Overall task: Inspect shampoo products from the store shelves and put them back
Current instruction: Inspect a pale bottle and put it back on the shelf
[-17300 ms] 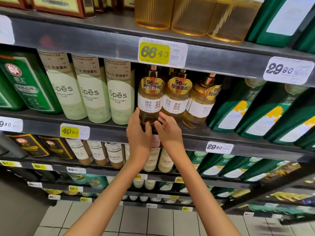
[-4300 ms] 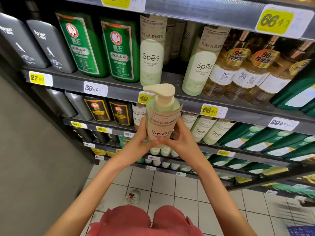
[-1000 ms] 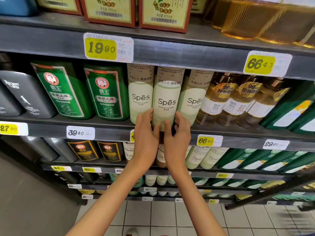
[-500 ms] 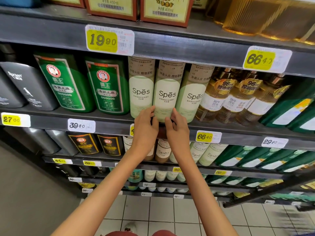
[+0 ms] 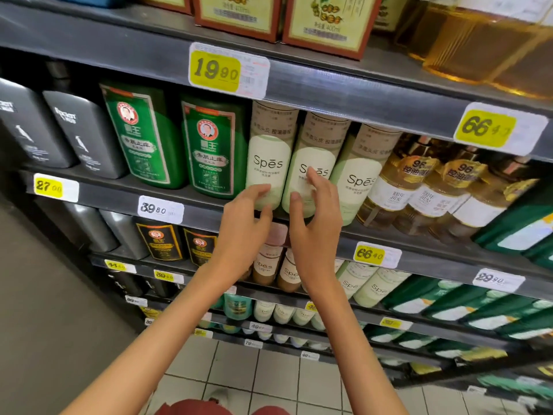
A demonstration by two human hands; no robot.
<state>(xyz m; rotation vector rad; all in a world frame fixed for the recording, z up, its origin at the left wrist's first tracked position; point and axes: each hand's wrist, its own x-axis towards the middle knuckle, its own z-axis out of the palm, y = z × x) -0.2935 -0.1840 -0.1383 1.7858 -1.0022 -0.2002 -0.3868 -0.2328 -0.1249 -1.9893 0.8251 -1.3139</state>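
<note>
Three pale green Spes bottles are seen side by side on the shelf (image 5: 209,205), the middle Spes bottle (image 5: 314,157) standing upright between its neighbours. Both hands are raised before it with fingers spread and nothing gripped: the left hand (image 5: 244,232) is held low at its left, the right hand (image 5: 317,226) in front of its label (contact cannot be judged). Green bottles (image 5: 143,139) are ranged further left.

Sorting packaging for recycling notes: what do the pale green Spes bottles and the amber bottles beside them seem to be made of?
Spes bottles: apparently opaque matte plastic, with no glare, and a beige paper-like sleeve around the top. Amber bottles: clear material, the golden liquid showing through, with glossy highlights; probably plastic, though glass cannot be excluded.
</note>
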